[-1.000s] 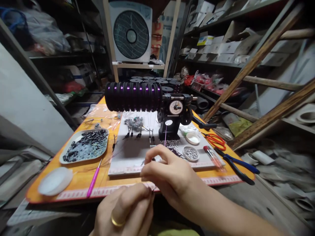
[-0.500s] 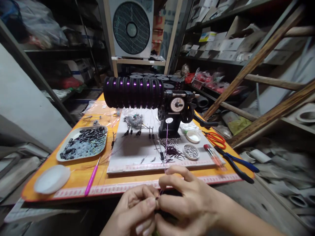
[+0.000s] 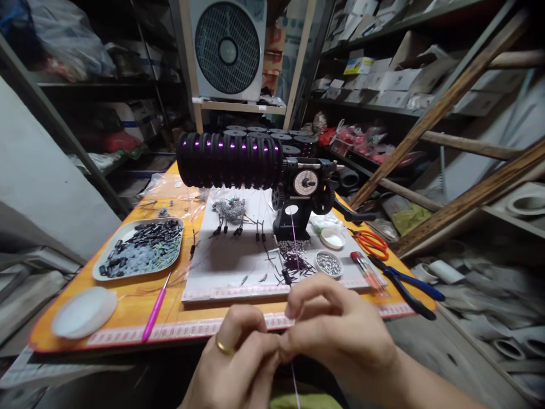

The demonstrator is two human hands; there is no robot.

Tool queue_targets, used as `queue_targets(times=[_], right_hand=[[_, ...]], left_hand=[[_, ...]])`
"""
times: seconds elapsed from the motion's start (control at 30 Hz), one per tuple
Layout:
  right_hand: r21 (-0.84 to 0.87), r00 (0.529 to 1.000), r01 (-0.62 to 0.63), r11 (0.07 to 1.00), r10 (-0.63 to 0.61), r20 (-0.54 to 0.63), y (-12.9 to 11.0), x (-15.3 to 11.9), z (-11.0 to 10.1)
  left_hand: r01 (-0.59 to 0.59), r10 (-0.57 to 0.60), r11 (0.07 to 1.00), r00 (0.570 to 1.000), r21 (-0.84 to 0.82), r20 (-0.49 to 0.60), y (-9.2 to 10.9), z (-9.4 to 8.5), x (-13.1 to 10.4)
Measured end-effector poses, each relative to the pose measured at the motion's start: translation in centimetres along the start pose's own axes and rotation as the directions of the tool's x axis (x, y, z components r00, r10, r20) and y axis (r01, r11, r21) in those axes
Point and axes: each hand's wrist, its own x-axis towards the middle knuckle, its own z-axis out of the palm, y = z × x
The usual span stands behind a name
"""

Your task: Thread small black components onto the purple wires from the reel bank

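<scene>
My left hand (image 3: pixel 238 358), with a ring on one finger, and my right hand (image 3: pixel 340 335) meet fingertip to fingertip at the near table edge. Both are closed in a pinch on a thin purple line (image 3: pixel 294 233), though the exact pinch point is hidden. The line runs from the black crank winder (image 3: pixel 293 221) down to my hands, and a length hangs below them. Black spools (image 3: pixel 230 161) with purple bands sit in a row on the winder's shaft. Beyond my fingers lie short dark tube pieces (image 3: pixel 298 261) and a small black weight-like piece (image 3: pixel 286 276).
On the left are a tray of small parts (image 3: pixel 97 264), a translucent lid (image 3: pixel 84 312) and a pink-handled needle tool (image 3: pixel 154 315). To the right lie a dish of metal beads (image 3: pixel 328 264), orange-handled scissors (image 3: pixel 372 244) and blue-handled pliers (image 3: pixel 409 284). A wooden ladder (image 3: pixel 460 96) leans at the right.
My left hand has rolled over so its knuckles and ring show. My right hand has shifted slightly, and purple line now shows below the hands. The small black piece has moved slightly right.
</scene>
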Motion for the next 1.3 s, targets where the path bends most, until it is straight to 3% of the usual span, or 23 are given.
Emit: queue_targets(times=[0.1, 0.17, 0.2, 0.27, 0.3, 0.33, 0.37, 0.4, 0.47, 0.5, 0.6, 0.73, 0.77, 0.83, 0.9, 0.93, 1.03, 1.1, 1.13, 1.17, 1.23, 1.27, 1.3], right_hand=[[0.044, 0.991, 0.032, 0.999, -0.026, -0.129, -0.1, 1.2, 0.3], [-0.029, 0.983, 0.047, 0.998, -0.052, -0.178, -0.2, 2.2, 0.4], [-0.076, 0.978, 0.072, 0.994, -0.085, -0.189, -0.2, 2.5, 0.5], [-0.168, 0.964, 0.155, 0.974, -0.187, -0.191, -0.2, 2.6, 0.4], [-0.203, 0.951, 0.214, 0.956, -0.251, -0.178, -0.2, 2.5, 0.3], [-0.233, 0.937, 0.283, 0.93, -0.32, -0.141, -0.1, 2.3, 0.1], [-0.265, 0.913, 0.369, 0.891, -0.401, -0.076, -0.1, 1.9, -0.1], [-0.295, 0.878, 0.46, 0.837, -0.479, 0.01, 0.0, 1.6, -0.2], [-0.342, 0.817, 0.573, 0.745, -0.551, 0.168, 0.2, 0.9, -0.3], [-0.368, 0.814, 0.58, 0.727, -0.541, 0.212, 0.3, 0.7, -0.3], [-0.403, 0.85, 0.523, 0.751, -0.495, 0.181, 0.5, 0.2, -0.1], [-0.28, 0.895, 0.445, 0.851, -0.432, 0.109, -0.1, 0.2, -0.3], [-0.213, 0.918, 0.397, 0.893, -0.387, 0.086, -0.2, 0.3, -0.4], [-0.073, 0.96, 0.28, 0.957, -0.279, 0.022, -0.4, 0.2, -0.7], [0.018, 0.987, 0.158, 0.987, -0.157, -0.033, -0.4, 0.3, -0.6], [0.037, 0.993, 0.104, 0.994, -0.101, -0.06, -0.4, 0.5, -0.5], [0.028, 0.991, 0.029, 0.999, -0.025, -0.129, -0.4, 1.5, 0.1], [-0.044, 0.987, 0.026, 0.999, -0.033, -0.159, -0.4, 2.1, 0.6], [-0.09, 0.984, 0.049, 0.995, -0.064, -0.168, -0.4, 2.3, 0.8], [-0.13, 0.98, 0.084, 0.988, -0.105, -0.168, -0.3, 2.3, 0.9], [-0.179, 0.967, 0.168, 0.969, -0.198, -0.16, -0.1, 1.8, 0.7], [-0.196, 0.96, 0.22, 0.956, -0.248, -0.133, 0.1, 1.5, 0.6], [-0.216, 0.945, 0.29, 0.932, -0.315, -0.089, 0.2, 1.1, 0.4]], left_hand=[[-0.318, 0.334, 0.902, 0.943, 0.291, -0.003, -0.4, 0.3, 0.2], [-0.486, 0.494, 0.809, 0.867, 0.331, 0.065, -0.7, 0.4, 0.3], [-0.506, 0.502, 0.812, 0.86, 0.291, 0.094, -0.7, 0.4, 0.3], [-0.323, 0.317, 0.941, 0.946, 0.102, 0.074, -0.6, 0.4, 0.0], [-0.113, 0.117, 0.992, 0.991, -0.061, 0.061, -0.6, 0.3, -0.2], [0.146, -0.126, 0.956, 0.988, -0.255, 0.093, -0.4, 0.3, -0.5], [0.398, -0.351, 0.805, 0.917, -0.441, 0.187, -0.3, 0.3, -0.7], [0.584, -0.498, 0.57, 0.805, -0.578, 0.322, -0.3, 0.2, -0.8], [0.753, -0.539, 0.103, 0.591, -0.65, 0.6, -0.2, 0.1, -0.7], [0.776, -0.503, -0.048, 0.525, -0.629, 0.686, -0.1, 0.1, -0.6], [0.781, -0.427, -0.187, 0.481, -0.596, 0.765, -0.1, 0.0, 0.1], [0.778, -0.423, -0.11, 0.526, -0.618, 0.738, 0.1, 0.1, 0.5], [0.764, -0.457, 0.016, 0.58, -0.645, 0.675, 0.2, 0.1, 0.3], [0.629, -0.497, 0.47, 0.768, -0.62, 0.403, 0.4, 0.3, -0.1], [0.324, -0.317, 0.889, 0.945, -0.323, 0.075, 0.5, 0.5, -0.6], [0.171, -0.175, 0.975, 0.984, -0.142, -0.019, 0.4, 0.6, -0.8], [-0.184, 0.203, 0.955, 0.977, 0.231, -0.059, -0.2, 0.8, -0.9], [-0.387, 0.405, 0.873, 0.914, 0.296, 0.001, -0.6, 0.9, -0.9], [-0.411, 0.421, 0.874, 0.907, 0.259, 0.017, -0.7, 0.9, -0.9], [-0.359, 0.363, 0.915, 0.932, 0.183, 0.009, -0.7, 1.0, -0.9], [-0.024, 0.023, 0.994, 1.0, -0.106, -0.01, -0.5, 1.0, -1.0], [0.206, -0.208, 0.935, 0.978, -0.287, 0.023, -0.2, 1.0, -1.1], [0.405, -0.405, 0.788, 0.908, -0.463, 0.105, 0.0, 0.9, -1.1]])
